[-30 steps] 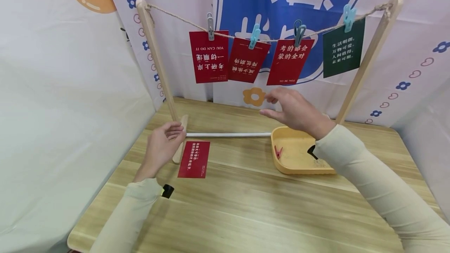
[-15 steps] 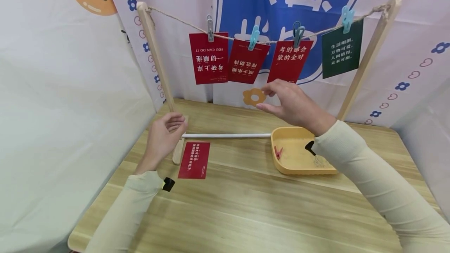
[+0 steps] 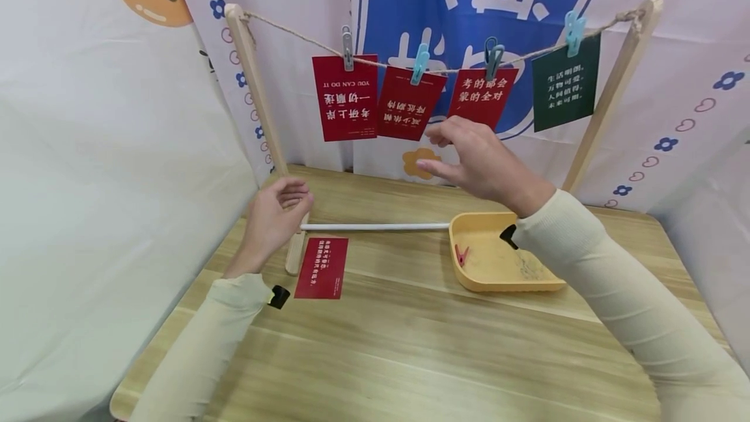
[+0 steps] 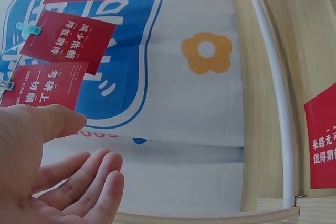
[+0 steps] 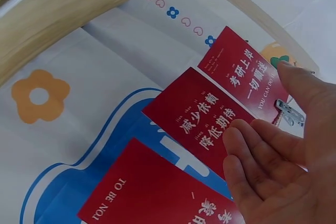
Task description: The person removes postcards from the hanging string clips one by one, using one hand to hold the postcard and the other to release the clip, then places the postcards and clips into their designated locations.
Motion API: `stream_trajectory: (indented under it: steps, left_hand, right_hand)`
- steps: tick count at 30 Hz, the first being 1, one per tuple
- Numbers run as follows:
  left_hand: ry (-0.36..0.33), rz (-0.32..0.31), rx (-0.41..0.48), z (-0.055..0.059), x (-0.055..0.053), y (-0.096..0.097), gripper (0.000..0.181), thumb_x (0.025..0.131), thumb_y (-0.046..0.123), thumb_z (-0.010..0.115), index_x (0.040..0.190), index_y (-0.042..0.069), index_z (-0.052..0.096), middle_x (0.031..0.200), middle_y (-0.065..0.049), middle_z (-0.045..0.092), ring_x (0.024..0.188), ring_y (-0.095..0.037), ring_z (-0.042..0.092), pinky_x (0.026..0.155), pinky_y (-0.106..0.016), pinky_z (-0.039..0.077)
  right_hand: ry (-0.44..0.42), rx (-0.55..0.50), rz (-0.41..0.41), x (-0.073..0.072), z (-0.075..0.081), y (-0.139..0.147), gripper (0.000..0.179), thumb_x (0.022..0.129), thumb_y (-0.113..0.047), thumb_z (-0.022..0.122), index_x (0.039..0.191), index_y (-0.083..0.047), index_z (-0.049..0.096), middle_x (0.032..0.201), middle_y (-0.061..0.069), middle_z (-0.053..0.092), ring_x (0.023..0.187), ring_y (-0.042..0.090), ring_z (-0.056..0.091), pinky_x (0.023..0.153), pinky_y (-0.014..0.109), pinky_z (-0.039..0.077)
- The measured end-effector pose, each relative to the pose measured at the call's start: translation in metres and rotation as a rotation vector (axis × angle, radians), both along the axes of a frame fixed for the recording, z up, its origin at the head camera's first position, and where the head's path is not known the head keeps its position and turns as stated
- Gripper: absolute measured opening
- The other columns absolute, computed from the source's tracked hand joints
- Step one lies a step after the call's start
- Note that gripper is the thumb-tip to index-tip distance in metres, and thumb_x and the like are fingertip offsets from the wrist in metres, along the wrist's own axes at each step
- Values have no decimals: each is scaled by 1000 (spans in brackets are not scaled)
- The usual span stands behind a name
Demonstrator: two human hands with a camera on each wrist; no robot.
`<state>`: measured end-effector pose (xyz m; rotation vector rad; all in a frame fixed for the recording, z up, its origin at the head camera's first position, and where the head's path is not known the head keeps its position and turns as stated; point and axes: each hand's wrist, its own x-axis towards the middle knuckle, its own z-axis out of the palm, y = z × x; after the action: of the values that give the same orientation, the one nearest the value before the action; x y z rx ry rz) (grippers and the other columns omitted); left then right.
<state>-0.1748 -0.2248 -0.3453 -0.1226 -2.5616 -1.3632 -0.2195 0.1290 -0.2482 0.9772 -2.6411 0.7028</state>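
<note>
Is wood-grain table [image 3: 410,357]. Bears red card [image 3: 322,268] lying flat, just beside wooden stand foot [image 3: 294,256]. Carries yellow tray [image 3: 492,262] too.

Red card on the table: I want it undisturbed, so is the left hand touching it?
Apart: the left wrist view shows backdrop and white rod between left hand and red card.

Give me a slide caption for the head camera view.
Four cards hang pegged to a string, left hand and right hand empty, a loose card and yellow tray on the table.
</note>
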Motion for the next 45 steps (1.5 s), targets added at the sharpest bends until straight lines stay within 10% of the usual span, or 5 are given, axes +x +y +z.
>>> stream_trajectory:
  steps: [45]
  left_hand:
    - [55, -2, 38, 21, -37, 11, 39, 101, 14, 69, 135, -3, 63, 130, -22, 71, 121, -34, 69, 108, -41, 58]
  right_hand:
    - [99, -11, -3, -8, 62, -43, 58, 97, -34, 77, 145, -7, 61, 138, 11, 68, 125, 24, 63, 111, 46, 56]
